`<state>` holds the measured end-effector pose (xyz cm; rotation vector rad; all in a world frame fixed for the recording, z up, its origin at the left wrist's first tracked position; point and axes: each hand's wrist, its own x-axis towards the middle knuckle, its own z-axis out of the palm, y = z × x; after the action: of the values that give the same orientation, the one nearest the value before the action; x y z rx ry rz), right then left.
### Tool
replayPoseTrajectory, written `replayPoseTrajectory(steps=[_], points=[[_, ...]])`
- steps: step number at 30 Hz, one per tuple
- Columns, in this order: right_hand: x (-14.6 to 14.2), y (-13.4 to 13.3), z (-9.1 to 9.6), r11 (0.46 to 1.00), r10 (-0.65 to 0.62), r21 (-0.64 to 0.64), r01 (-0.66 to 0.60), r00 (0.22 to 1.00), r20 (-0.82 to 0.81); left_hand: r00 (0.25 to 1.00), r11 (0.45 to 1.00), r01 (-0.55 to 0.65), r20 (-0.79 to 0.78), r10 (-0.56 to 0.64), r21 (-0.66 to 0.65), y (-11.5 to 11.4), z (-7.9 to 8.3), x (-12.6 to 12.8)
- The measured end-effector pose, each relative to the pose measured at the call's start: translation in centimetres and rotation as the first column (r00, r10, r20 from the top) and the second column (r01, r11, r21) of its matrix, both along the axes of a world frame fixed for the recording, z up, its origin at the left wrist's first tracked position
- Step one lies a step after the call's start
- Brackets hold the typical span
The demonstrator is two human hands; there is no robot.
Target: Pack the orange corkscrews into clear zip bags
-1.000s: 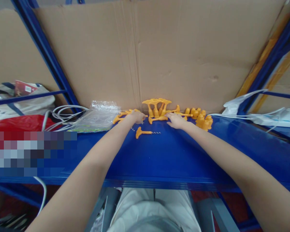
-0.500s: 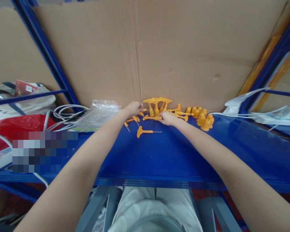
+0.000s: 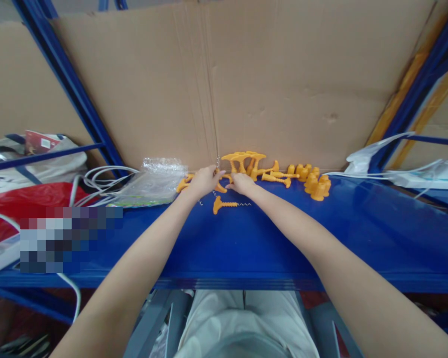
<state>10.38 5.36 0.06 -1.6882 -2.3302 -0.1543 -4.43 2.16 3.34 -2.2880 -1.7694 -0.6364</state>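
Close together at the back of the blue shelf, both my hands are among orange T-handled corkscrews. My left hand (image 3: 204, 181) has its fingers curled over orange pieces, and its thumb points right. An orange piece (image 3: 221, 187) shows just under its fingertips. My right hand (image 3: 242, 183) is closed at the fingertips around the end of an orange piece, mostly hidden by the hand. In front lies one corkscrew (image 3: 226, 204) on its side, its metal spiral pointing right. Behind my right hand several orange T-handled pieces (image 3: 242, 158) stand upright, leaning together.
Orange lying pieces (image 3: 283, 176) and a group of orange cup-like parts (image 3: 315, 185) are to the right. Clear plastic bags (image 3: 153, 181), white cables (image 3: 104, 171) and a red bag (image 3: 30, 199) lie left. A cardboard panel (image 3: 283, 89) closes off the back; blue posts flank it.
My left hand has come forward and down from the cardboard onto the orange pieces. My right hand has shifted left, closer to the left one. The lying corkscrew stays put.
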Motion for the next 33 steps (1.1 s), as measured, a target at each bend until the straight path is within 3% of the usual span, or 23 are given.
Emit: replayPoseTrajectory(steps=[6, 11, 17, 23, 28, 33], points=[[-1.4, 0.6, -0.1, 0.997, -0.077, -0.027, 0.075, 0.991, -0.106, 0.989, 0.992, 0.122, 0.088, -0.123, 0.010, 0.9, -2.3, -0.5], [-2.1, 0.8, -0.5, 0.990, -0.140, -0.056, 0.131, 0.973, -0.185, 0.958, 0.986, 0.142, 0.263, -0.114, -0.088, 1.6, -3.6, -1.0], [0.0, 0.1, 0.0, 0.988, -0.151, -0.046, 0.145, 0.975, -0.162, 0.971, 0.973, 0.146, 0.216, -0.106, -0.178, 2.0, -4.5, -1.2], [5.6, -2.0, 2.2, 0.979, -0.194, 0.049, 0.200, 0.975, -0.104, 0.981, 0.985, 0.116, 0.172, -0.093, -0.131, 2.1, -4.8, -1.1], [12.7, -3.9, 4.4, 0.948, -0.298, 0.086, 0.305, 0.950, -0.089, 0.978, 0.982, 0.180, 0.102, -0.184, 0.047, 2.1, -4.9, -1.3], [21.8, -3.1, 3.6, 0.910, -0.356, 0.170, 0.378, 0.923, -0.145, 0.978, 0.976, 0.192, 0.062, -0.198, 0.100, 1.8, -4.8, -1.1]])
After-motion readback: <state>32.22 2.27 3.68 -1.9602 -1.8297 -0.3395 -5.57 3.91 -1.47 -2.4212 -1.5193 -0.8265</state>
